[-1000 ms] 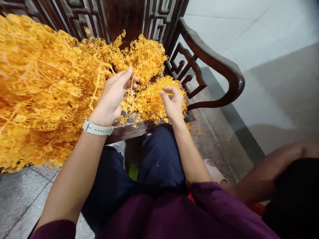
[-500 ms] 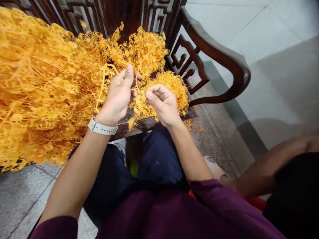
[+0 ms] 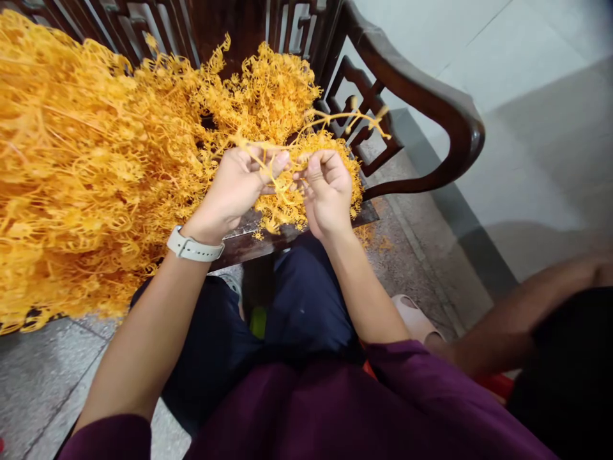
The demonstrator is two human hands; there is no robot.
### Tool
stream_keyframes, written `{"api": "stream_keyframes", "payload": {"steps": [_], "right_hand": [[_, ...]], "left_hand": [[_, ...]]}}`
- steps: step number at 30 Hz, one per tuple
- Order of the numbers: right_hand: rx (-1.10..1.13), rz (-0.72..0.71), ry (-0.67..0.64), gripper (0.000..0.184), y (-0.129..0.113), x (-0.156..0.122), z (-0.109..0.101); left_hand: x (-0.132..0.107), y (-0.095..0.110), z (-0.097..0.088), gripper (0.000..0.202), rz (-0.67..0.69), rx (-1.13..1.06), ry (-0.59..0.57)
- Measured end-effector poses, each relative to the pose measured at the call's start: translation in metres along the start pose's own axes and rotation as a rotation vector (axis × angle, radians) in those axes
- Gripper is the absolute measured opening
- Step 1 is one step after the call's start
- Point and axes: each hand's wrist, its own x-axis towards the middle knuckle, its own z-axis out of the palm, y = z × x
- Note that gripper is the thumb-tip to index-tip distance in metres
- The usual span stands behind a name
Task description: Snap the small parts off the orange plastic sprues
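**Pinching a thin orange sprig (image 3: 345,118) over a heaped wooden bench (image 3: 244,246)**

The left hand (image 3: 234,185) is closing narrowly on the sprig's lower stem, its fingers curling inward, while the right hand (image 3: 328,191) is pinching just beside it, with its fingertips (image 3: 313,165) bunching at the same stem. The sprig is running up and to the right from them, its tip reaching toward the curved armrest (image 3: 421,96). Beneath both hands, a heap of dry orange sprigs (image 3: 96,160) is spreading across the seat, pressing against the carved lattice back (image 3: 297,32) and overhanging the bench's left end. A pale watch (image 3: 194,248) is circling the left wrist above dark blue trousers (image 3: 306,306). Orange crumbs (image 3: 376,239) are lying on the stone floor (image 3: 48,377), and a co-worker's bare arm (image 3: 517,332) is extending in from the right beside a pale slipper (image 3: 414,317).
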Motion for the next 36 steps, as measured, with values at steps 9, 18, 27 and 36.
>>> {"api": "stream_keyframes", "payload": {"steps": [9, 18, 27, 36], "right_hand": [[0.001, -0.017, -0.025, 0.043, 0.005, 0.002, -0.005], [-0.031, 0.024, -0.149, 0.042, -0.008, -0.006, 0.005], [0.019, 0.090, -0.181, 0.043, -0.005, -0.005, 0.000], [0.146, 0.144, -0.275, 0.042, -0.009, -0.007, -0.001]], "left_hand": [[0.001, 0.005, 0.006, 0.022, -0.122, -0.183, 0.067], [-0.004, -0.001, 0.005, 0.028, -0.064, -0.139, -0.006], [-0.004, 0.007, 0.003, 0.017, -0.122, -0.122, -0.050], [-0.007, 0.012, 0.002, 0.020, -0.163, -0.358, -0.155]]}}
